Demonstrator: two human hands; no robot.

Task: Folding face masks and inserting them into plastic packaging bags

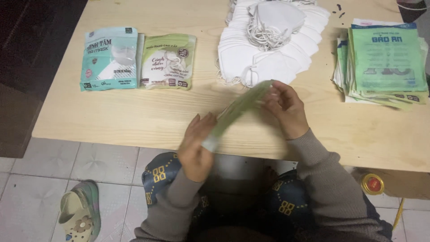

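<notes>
Seen from the head camera, both hands hold a flat green packet (239, 107) slantwise above the near edge of the wooden surface (134, 116). The left hand (197, 148) grips the packet's lower end, fingers curled around it, though blur hides the exact pinch. The right hand (284, 107) holds the upper end, its fingers pinching the packet's edge. Just beyond the hands lies a heap of white face masks (268, 40) with their ear loops showing. To the right sits a stack of green packets (387, 62). Farther left, a teal mask pack (109, 58) and a pale green mask pack (168, 62) lie side by side, touching. On the tiled floor, a sandal (80, 215) rests at lower left.
</notes>
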